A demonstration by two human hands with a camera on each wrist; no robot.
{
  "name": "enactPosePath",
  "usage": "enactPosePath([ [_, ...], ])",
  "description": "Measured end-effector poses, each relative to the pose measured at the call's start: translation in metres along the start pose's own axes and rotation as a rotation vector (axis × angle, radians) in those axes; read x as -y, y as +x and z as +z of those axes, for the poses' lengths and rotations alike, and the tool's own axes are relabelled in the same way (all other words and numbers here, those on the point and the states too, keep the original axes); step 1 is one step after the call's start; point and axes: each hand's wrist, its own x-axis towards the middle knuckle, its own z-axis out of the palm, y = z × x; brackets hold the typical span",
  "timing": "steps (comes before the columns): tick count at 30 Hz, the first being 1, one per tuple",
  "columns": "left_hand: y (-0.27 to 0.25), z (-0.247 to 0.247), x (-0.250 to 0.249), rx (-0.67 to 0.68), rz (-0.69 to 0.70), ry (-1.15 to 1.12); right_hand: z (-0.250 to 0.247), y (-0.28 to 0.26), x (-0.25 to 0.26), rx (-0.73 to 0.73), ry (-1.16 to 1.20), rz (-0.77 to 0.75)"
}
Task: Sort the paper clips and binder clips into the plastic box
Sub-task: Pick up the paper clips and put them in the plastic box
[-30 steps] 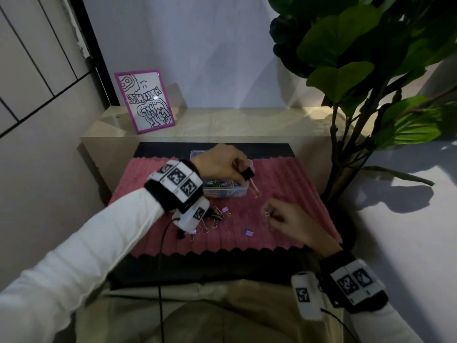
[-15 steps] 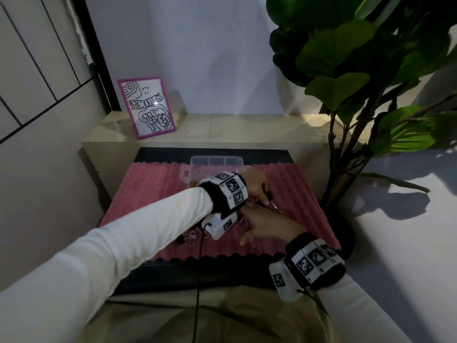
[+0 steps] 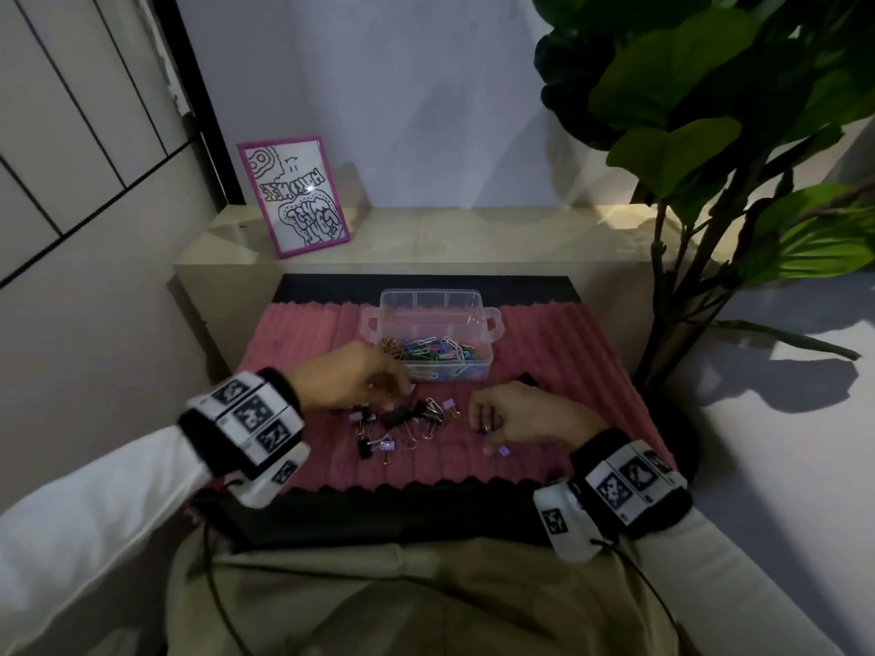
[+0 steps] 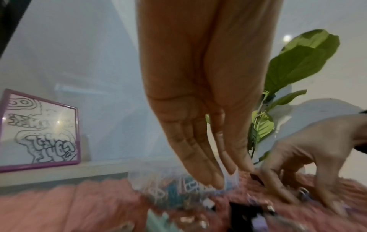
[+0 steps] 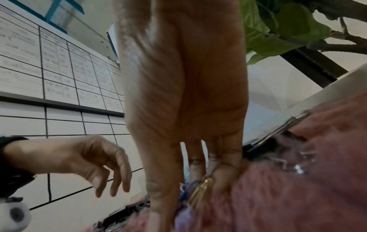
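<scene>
- A big leafy plant (image 3: 700, 149) fills the right side of the room, its stem going down beside the desk.
- The desk (image 3: 426, 239) is pale, with a ribbed pink mat (image 3: 303, 333) laid over a dark pad on it.
- A purple-framed drawing (image 3: 296, 196) leans against the wall at the desk's back left.
- The clear plastic box (image 3: 433, 331) sits on the far middle of the mat (its near compartment is heaped with coloured paper clips (image 3: 433, 350), and the far compartments look bare).
- The left hand (image 3: 348, 378) hangs over the mat just in front of the box's left corner, fingers pointing down and loosely together; the wrist view shows nothing in its grip.
- The right hand (image 3: 518, 416) rests on the mat to the right of the loose pile, fingers curled down, its grip pinched on a small gold-handled binder clip (image 5: 201, 190).
- Loose binder clips (image 3: 402, 421), black and lilac, lie scattered on the mat between the two hands.
- One lilac clip (image 3: 503, 450) lies by itself just below the right hand.
</scene>
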Motion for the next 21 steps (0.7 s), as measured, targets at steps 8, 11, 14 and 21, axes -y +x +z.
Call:
enactPosePath([
  [8, -0.022, 0.028, 0.009, -0.062, 0.083, 0.032, -0.006, -0.002, -0.01, 0.013, 0.053, 0.011],
  [11, -0.017, 0.035, 0.004, -0.045, 0.085, 0.048, -0.012, -0.004, -0.015, -0.057, 0.221, 0.004],
  [14, 0.003, 0.023, -0.006, -0.087, 0.036, 0.052, -0.02, -0.008, -0.019, -0.15, 0.386, -0.01],
  [21, 0.055, 0.025, -0.024, 0.066, 0.011, 0.223, -0.031, -0.008, -0.02, -0.29, 0.503, 0.001],
])
